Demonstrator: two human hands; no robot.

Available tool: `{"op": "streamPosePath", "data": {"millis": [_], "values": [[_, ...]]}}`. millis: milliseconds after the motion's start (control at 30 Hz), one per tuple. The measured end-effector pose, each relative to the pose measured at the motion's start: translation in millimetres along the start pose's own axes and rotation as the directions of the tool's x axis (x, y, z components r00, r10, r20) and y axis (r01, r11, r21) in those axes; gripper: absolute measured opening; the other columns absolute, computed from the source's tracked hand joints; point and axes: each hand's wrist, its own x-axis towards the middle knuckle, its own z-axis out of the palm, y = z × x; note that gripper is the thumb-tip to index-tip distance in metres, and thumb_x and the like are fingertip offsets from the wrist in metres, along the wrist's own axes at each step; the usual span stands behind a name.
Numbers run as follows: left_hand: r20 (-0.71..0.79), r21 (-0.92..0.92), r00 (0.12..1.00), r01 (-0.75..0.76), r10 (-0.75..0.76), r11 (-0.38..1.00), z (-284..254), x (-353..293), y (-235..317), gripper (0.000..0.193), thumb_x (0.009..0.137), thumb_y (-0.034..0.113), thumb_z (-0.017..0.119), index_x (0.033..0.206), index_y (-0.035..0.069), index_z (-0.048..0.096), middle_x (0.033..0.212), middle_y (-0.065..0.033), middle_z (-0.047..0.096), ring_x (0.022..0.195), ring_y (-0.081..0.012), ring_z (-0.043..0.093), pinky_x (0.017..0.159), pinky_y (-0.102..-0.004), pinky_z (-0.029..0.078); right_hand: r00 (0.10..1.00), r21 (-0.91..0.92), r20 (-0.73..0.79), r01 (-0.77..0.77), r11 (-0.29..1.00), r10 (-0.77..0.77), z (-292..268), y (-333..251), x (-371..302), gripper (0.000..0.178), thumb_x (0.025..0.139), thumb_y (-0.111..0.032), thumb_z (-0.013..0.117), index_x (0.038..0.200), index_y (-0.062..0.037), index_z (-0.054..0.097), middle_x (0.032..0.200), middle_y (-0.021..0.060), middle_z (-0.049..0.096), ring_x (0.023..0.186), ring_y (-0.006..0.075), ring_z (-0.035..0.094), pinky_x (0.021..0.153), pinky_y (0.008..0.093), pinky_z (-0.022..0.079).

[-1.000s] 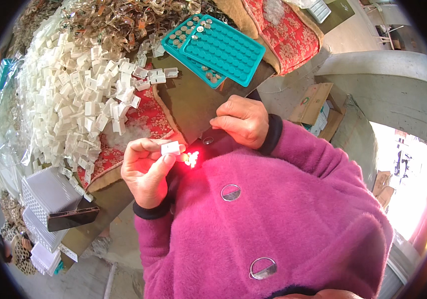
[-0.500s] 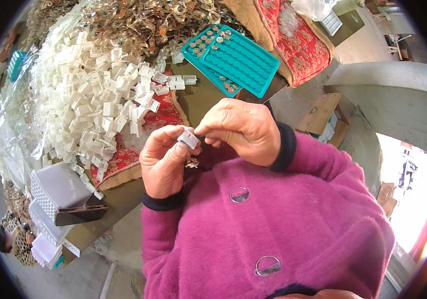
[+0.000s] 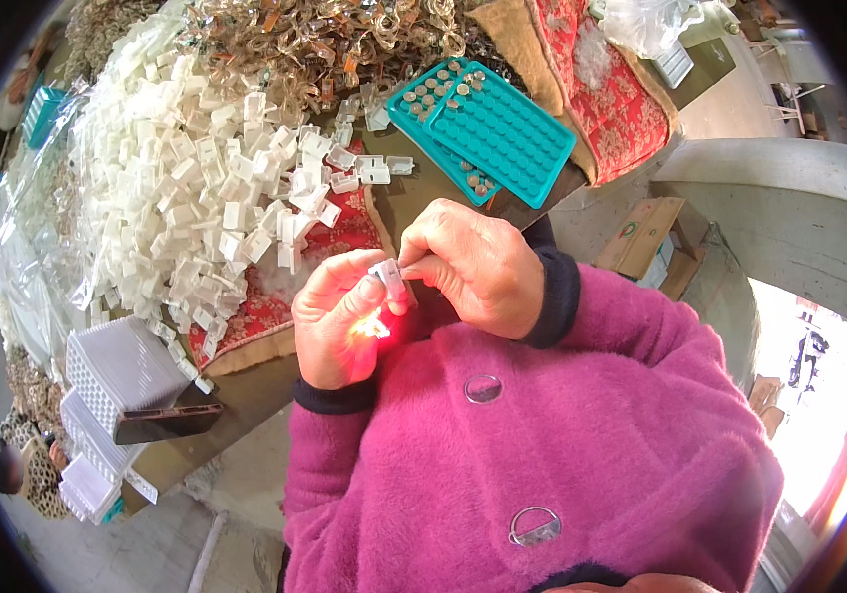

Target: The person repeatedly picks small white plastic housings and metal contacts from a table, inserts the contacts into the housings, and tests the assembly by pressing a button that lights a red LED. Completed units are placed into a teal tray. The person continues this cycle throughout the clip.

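Between the thumb and fingers of my left hand (image 3: 330,331) is a small white battery case (image 3: 387,278), held in front of my chest. Below it, a glowing red-orange light (image 3: 374,324) shines at the palm, and its wire cannot be made out. My right hand (image 3: 483,272) pinches at the right edge of the case, thumb and forefinger pressed together. Whatever lies between those fingertips is hidden. Beyond my hands, a teal tray (image 3: 508,138) with round pockets overlaps another teal tray, and several silver button cells (image 3: 426,95) lie in them.
A big heap of white plastic cases (image 3: 186,178) covers the table's left side. Behind it lie tangled wire light strings (image 3: 335,40). Stacked clear pocketed trays (image 3: 122,366) and a dark phone (image 3: 169,423) stand at the near left. Red patterned cloth (image 3: 621,109) lies at far right.
The light below the case was unlit and now glows red-orange. The case has tilted more upright, with both hands still at it. The view has shifted slightly.
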Motion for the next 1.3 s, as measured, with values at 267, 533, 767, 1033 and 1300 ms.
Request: {"op": "streamPosePath", "data": {"millis": [267,533,767,1033,1300], "values": [[0.011,0.046,1.000,-0.008,0.007,0.999,-3,-1,0,0.023,0.095,0.002,0.070,0.118,-0.004,0.069,0.096,-0.0136,0.073,0.077,-0.0198,0.068,0.073,-0.0330,0.056,0.996,-0.005,0.089,-0.012,1.000,0.012,2,-1,4,0.014,0.089,0.000,0.069,0.097,-0.0037,0.058,0.091,0.0139,0.059,0.083,0.0365,0.063,0.071,0.0433,0.053],[0.024,0.021,1.000,-0.009,0.009,1.000,-5,-4,4,0.020,0.096,0.003,0.070,0.115,-0.004,0.069,0.098,-0.0146,0.074,0.078,-0.0208,0.071,0.069,-0.0321,0.057,0.987,0.117,0.069,-0.151,0.982,0.144,8,-8,7,0.016,0.087,0.002,0.067,0.098,-0.0033,0.057,0.091,0.0144,0.059,0.081,0.0371,0.063,0.070,0.0426,0.054],[0.037,0.141,0.996,-0.083,0.079,0.987,14,0,40,0.028,0.099,0.001,0.066,0.126,-0.002,0.066,0.104,-0.0136,0.072,0.086,-0.0216,0.073,0.075,-0.0326,0.060,0.953,0.011,0.256,0.166,0.986,-0.163,-13,0,43,0.024,0.084,-0.012,0.074,0.104,-0.0075,0.062,0.092,0.0115,0.060,0.086,0.0337,0.064,0.074,0.0426,0.055],[-0.102,0.254,0.672,-0.695,0.734,0.672,-23,32,174,0.030,0.105,0.005,0.058,0.132,-0.008,0.058,0.103,-0.0168,0.070,0.102,-0.0279,0.070,0.094,-0.0376,0.059,0.941,-0.848,0.293,0.337,0.409,-0.168,-32,67,148,0.024,0.086,-0.012,0.063,0.110,-0.0099,0.069,0.106,0.0070,0.062,0.105,0.0258,0.062,0.084,0.0385,0.055],[-0.130,0.920,0.189,-0.344,0.973,0.189,-45,67,234,0.054,0.092,0.003,0.078,0.140,-0.009,0.055,0.125,-0.0166,0.068,0.115,-0.0194,0.064,0.100,-0.0298,0.050,0.963,-0.614,0.192,0.268,0.742,-0.190,-55,77,159,0.011,0.095,-0.021,0.066,0.099,-0.0141,0.073,0.099,0.0049,0.067,0.097,0.0276,0.067,0.079,0.0425,0.057]]}}
